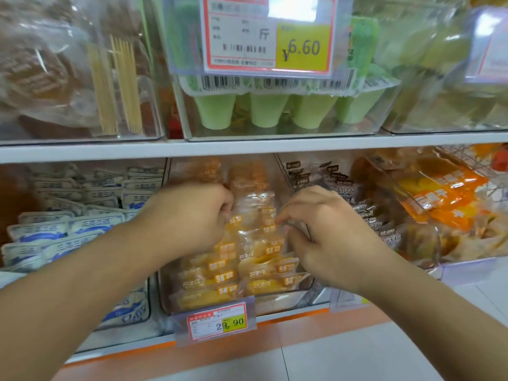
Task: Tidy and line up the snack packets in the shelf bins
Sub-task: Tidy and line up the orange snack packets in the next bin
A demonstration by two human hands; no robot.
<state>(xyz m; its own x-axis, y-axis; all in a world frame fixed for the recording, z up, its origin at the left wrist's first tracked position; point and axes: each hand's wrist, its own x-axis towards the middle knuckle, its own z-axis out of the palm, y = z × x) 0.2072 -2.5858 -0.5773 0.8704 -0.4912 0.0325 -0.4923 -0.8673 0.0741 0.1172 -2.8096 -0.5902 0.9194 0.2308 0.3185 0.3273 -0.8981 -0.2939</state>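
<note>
Nearest us, our two forearms reach forward over the orange shelf edge and the price tag (221,320) reading 29.90 clipped to the front of the middle clear bin (308,284). In that bin the yellow snack packets (255,259) lie in two overlapping rows, the front ones fairly neat, the ones farther back looser. Our left hand (189,215) sits on the left row with its fingers curled down into the packets, gripping them as far as we can tell, though the fingertips are hidden. Our right hand (316,229) pinches the clear top edge of a packet in the right row between thumb and fingers. To do this well, we judge that we should hold the left stack steady while drawing the pinched packet up and forward, then lay it flat with its label facing front, square to its neighbours. Beside the bin sit blue-white packets (68,229) to the left and dark packets (368,213) to the right; above, green cups (269,108) fill the upper shelf
</note>
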